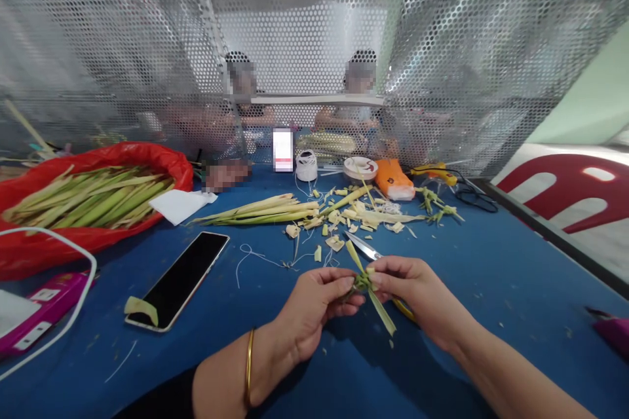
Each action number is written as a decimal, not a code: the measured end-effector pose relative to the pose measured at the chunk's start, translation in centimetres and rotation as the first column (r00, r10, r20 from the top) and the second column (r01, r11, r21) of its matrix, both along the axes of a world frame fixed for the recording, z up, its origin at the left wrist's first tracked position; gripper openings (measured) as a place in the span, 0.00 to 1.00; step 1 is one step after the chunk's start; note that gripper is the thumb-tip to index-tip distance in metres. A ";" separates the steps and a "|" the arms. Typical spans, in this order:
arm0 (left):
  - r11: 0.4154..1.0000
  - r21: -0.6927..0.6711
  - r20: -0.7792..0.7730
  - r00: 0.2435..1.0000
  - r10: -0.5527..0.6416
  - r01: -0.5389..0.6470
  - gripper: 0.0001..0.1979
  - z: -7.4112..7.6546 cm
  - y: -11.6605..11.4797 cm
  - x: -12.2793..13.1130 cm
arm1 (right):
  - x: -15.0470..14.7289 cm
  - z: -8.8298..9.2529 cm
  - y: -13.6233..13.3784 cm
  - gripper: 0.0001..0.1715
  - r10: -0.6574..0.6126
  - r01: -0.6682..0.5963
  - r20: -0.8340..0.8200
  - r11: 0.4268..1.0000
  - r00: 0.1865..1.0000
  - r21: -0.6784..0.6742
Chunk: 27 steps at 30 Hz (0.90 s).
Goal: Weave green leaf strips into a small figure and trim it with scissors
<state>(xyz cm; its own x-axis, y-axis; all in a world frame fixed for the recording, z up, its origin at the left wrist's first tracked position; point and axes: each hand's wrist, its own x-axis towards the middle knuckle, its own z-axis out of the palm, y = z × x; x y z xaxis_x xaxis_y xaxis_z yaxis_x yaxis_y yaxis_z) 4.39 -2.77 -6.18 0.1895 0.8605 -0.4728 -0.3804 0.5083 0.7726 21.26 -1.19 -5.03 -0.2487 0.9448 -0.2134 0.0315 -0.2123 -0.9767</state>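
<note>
Between my two hands is a small green woven leaf piece (362, 281), with one strip sticking up and a longer one hanging down to the right. My left hand (319, 304) pinches its left side between thumb and fingers. On the other side, my right hand (417, 291) grips it with thumb and forefinger. Scissors (362, 246) lie just behind, blades pointing away to the left, their yellow handle partly hidden under my right hand. Cut leaf scraps (335, 242) and white thread (265, 256) are scattered beyond my hands.
A red bag (181, 170) of long leaves stands at the left, near a black phone (184, 278). Leaf strips (265, 211), a thread spool (306, 167), a tape roll (360, 169) and an orange packet (394, 179) lie farther back. Behind the perforated metal screen (314, 33) sit people.
</note>
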 end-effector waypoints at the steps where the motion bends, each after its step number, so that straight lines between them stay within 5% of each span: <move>1: 1.000 0.022 -0.024 1.000 -0.011 0.012 0.09 0.1 0.0 0.0 | 0.0 0.0 0.0 0.15 -0.002 0.002 0.000 1.000 1.000 0.002; 6: 0.990 0.115 -0.163 0.985 -0.060 0.080 0.12 0.4 -0.2 0.0 | -0.2 -0.2 -0.1 0.17 0.005 -0.006 0.040 1.000 0.999 0.029; 12: 0.989 0.101 -0.065 0.993 -0.099 0.105 0.11 -0.2 -0.1 -0.1 | -0.4 -0.2 -0.3 0.15 0.027 -0.026 -0.010 0.999 1.000 0.034; 18: 0.982 0.146 -0.075 0.991 -0.108 0.118 0.11 0.4 0.3 -0.6 | 0.4 0.2 0.1 0.14 0.007 -0.125 0.316 0.927 0.949 0.354; 21: 0.991 0.135 0.046 0.999 -0.005 -0.001 0.10 0.8 0.8 -1.2 | 2.5 0.1 0.8 0.17 -0.149 -0.276 0.689 0.840 0.709 0.467; 24: 0.989 0.112 0.176 0.981 0.078 -0.098 0.10 1.0 1.2 -1.8 | 4.6 -0.5 1.3 0.19 -0.218 -0.441 0.930 0.833 0.297 0.336; 27: 0.983 0.088 0.226 0.965 0.135 -0.159 0.08 1.1 1.6 -2.1 | 5.1 -1.5 1.5 0.29 -0.176 -0.508 0.980 0.837 0.098 0.201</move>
<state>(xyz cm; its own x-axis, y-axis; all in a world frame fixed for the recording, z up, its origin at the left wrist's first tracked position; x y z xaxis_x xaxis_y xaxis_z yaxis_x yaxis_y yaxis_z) 2.29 -1.20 -5.10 0.1457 0.9290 -0.3402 -0.6101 0.3551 0.7083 26.41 0.33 -6.54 -0.3217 0.9454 -0.0519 0.9468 0.3219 -0.0044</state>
